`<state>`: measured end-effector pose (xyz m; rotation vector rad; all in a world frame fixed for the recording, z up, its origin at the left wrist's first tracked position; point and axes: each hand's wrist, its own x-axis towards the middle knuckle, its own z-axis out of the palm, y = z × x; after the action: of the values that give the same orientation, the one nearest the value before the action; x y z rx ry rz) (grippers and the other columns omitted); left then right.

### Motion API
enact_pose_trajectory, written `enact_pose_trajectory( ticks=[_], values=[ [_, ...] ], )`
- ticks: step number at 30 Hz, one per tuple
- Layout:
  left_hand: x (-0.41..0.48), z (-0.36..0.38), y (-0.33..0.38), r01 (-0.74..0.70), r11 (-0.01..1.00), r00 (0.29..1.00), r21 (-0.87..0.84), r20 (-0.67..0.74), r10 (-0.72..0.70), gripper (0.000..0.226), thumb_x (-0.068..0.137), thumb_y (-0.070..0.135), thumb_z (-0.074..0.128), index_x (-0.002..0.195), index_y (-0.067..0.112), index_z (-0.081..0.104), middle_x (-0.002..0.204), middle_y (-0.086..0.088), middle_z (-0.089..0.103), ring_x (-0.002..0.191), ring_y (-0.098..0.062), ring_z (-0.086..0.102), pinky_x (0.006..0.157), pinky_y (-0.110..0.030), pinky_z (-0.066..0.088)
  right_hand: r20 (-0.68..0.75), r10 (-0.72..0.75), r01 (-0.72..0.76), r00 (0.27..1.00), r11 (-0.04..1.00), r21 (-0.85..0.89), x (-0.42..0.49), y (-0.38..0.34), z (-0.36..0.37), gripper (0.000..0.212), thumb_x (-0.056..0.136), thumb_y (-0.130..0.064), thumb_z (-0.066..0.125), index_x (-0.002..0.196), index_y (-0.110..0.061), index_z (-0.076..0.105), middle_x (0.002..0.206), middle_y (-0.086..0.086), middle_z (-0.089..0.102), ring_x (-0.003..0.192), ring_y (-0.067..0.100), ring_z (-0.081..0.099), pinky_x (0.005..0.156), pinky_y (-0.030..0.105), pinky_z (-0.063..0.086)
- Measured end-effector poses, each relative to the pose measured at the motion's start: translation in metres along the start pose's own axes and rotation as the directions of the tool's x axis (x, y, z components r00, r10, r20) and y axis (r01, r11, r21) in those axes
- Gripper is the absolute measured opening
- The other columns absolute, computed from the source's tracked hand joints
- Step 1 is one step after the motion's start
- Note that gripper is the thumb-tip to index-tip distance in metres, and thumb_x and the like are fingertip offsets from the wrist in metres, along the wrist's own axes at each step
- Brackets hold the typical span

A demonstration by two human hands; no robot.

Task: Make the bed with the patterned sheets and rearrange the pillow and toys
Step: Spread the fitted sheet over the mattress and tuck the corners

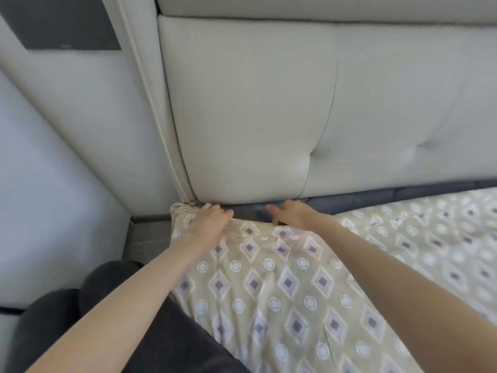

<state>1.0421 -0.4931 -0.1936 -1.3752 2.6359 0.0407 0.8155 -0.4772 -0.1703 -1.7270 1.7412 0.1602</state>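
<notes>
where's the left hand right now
Head view, left of centre: the left hand lies on the bunched corner of the patterned sheet, just under the cream headboard's lower left corner.

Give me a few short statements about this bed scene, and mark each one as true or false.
1. The left hand and the right hand are both close to the headboard. True.
2. The sheet is plain white. False: it is beige with diamonds and circles.
3. A dark grey strip of mattress shows between sheet and headboard. True.
4. The right hand is a closed fist. False: it is open, reaching forward.
</notes>
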Motion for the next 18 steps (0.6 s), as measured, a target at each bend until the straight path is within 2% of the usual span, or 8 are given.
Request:
enact_pose_trajectory(
  ticks=[3, 5, 7, 10, 12, 14, 16, 18],
  values=[
    [0.000, -0.003, 0.005, -0.037, 0.997, 0.999, 0.060, 0.036, 0.035, 0.027, 0.084, 0.006, 0.058, 0.107, 0.018, 0.051, 0.110, 0.000, 0.061, 0.104, -0.023, 0.059, 0.073, -0.035, 0.043, 0.072, 0.006, 0.003, 0.997, 0.992, -0.129, -0.001, 0.005, -0.008, 0.017, 0.086, -0.030, 0.054, 0.087, -0.021, 0.069, 0.081, -0.002, 0.065, 0.073, 0.015, 0.053, 0.072, 0.025, 0.043],
    [-0.003, 0.000, 0.011, -0.117, 0.987, 0.992, 0.110, 0.063, 0.110, 0.035, 0.083, 0.003, 0.055, 0.114, 0.019, 0.052, 0.115, 0.002, 0.058, 0.109, -0.021, 0.056, 0.073, -0.034, 0.043, 0.219, 0.016, 0.013, 0.976, 0.991, -0.132, -0.005, 0.002, -0.007, 0.024, 0.079, -0.024, 0.062, 0.102, -0.016, 0.067, 0.067, 0.000, 0.060, 0.058, 0.015, 0.052, 0.060, 0.023, 0.045],
    [-0.004, 0.007, 0.012, -0.178, 0.976, 0.982, 0.126, 0.090, 0.168, 0.033, 0.086, 0.009, 0.050, 0.118, 0.018, 0.052, 0.121, 0.001, 0.053, 0.111, -0.020, 0.053, 0.073, -0.034, 0.042, 0.302, 0.060, -0.023, 0.952, 0.992, -0.126, -0.006, -0.003, -0.004, 0.032, 0.081, -0.022, 0.063, 0.112, -0.016, 0.060, 0.075, 0.005, 0.059, 0.061, 0.018, 0.052, 0.057, 0.025, 0.046],
    [-0.007, 0.011, 0.009, -0.120, 0.987, 0.982, -0.110, 0.131, 0.134, 0.033, 0.091, 0.036, 0.043, 0.112, 0.017, 0.059, 0.125, 0.007, 0.048, 0.106, -0.018, 0.056, 0.076, -0.029, 0.041, 0.368, 0.101, -0.039, 0.924, 0.985, -0.171, -0.002, -0.007, 0.001, 0.034, 0.087, -0.035, 0.056, 0.096, -0.003, 0.062, 0.076, 0.011, 0.050, 0.067, 0.020, 0.045, 0.067, 0.031, 0.043],
    [-0.004, 0.007, 0.003, 0.038, 0.937, 0.977, -0.347, 0.210, 0.038, 0.045, 0.096, 0.046, 0.034, 0.101, 0.014, 0.065, 0.118, 0.007, 0.056, 0.103, -0.019, 0.058, 0.086, -0.034, 0.045, 0.366, 0.088, -0.030, 0.927, 0.987, -0.161, -0.001, -0.006, 0.003, 0.048, 0.086, -0.047, 0.055, 0.095, -0.001, 0.063, 0.089, 0.018, 0.057, 0.079, 0.022, 0.053, 0.086, 0.038, 0.047],
    [0.000, 0.001, -0.004, 0.101, 0.904, 0.976, -0.415, 0.217, -0.010, 0.044, 0.100, 0.041, 0.031, 0.095, 0.013, 0.065, 0.107, 0.000, 0.066, 0.098, -0.022, 0.061, 0.087, -0.037, 0.046, 0.330, 0.015, 0.015, 0.944, 0.996, -0.088, -0.003, -0.006, 0.001, 0.043, 0.085, -0.048, 0.059, 0.099, -0.010, 0.069, 0.102, 0.008, 0.066, 0.091, 0.018, 0.059, 0.095, 0.037, 0.048],
    [0.005, -0.003, -0.010, 0.056, 0.908, 0.971, -0.415, 0.235, 0.048, 0.025, 0.098, 0.029, 0.043, 0.106, 0.016, 0.063, 0.108, 0.001, 0.069, 0.095, -0.018, 0.062, 0.085, -0.032, 0.047, 0.281, -0.047, 0.052, 0.959, 0.999, -0.010, -0.004, -0.005, -0.002, 0.028, 0.083, -0.043, 0.066, 0.084, -0.016, 0.072, 0.083, -0.003, 0.067, 0.079, 0.010, 0.056, 0.079, 0.027, 0.048],
    [0.009, -0.007, -0.014, 0.028, 0.908, 0.951, -0.417, 0.291, 0.105, 0.026, 0.093, 0.024, 0.052, 0.118, 0.020, 0.058, 0.114, 0.005, 0.068, 0.099, -0.013, 0.063, 0.085, -0.025, 0.046, 0.163, -0.093, 0.080, 0.982, 0.993, 0.081, -0.004, -0.005, -0.005, 0.013, 0.080, -0.032, 0.070, 0.077, -0.020, 0.073, 0.069, -0.015, 0.063, 0.068, 0.003, 0.055, 0.066, 0.015, 0.045]
  ],
)
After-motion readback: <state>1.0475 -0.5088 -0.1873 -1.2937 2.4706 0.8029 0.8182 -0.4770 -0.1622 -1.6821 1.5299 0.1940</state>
